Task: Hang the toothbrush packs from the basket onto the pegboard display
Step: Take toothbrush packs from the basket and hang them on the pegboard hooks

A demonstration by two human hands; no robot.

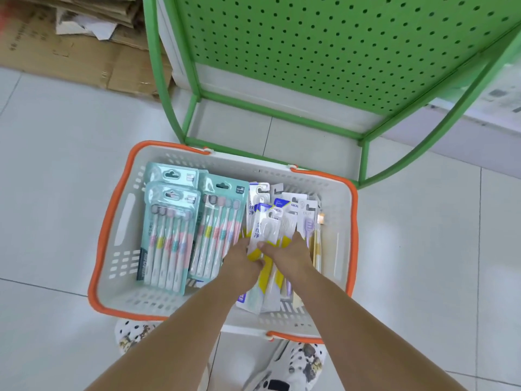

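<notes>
A white basket [124, 280] with orange handles sits on the floor below me. Teal multi-packs of toothbrushes [169, 235] lie in its left half; several slim white, blue and yellow packs [282, 204] are stacked on the right. Both hands are inside the basket. My left hand [242, 262] and my right hand [284, 253] both grip one slim white-and-yellow toothbrush pack [263, 230] lying on top of the right stack. The green pegboard display [338, 46] stands just beyond the basket, with no hooks or packs visible on this part.
The display's green frame legs [363, 162] touch the floor right behind the basket. Flattened cardboard boxes [70, 43] are piled on the floor at the upper left. My patterned shoes [304, 365] are under the basket's near edge. White tiled floor lies around.
</notes>
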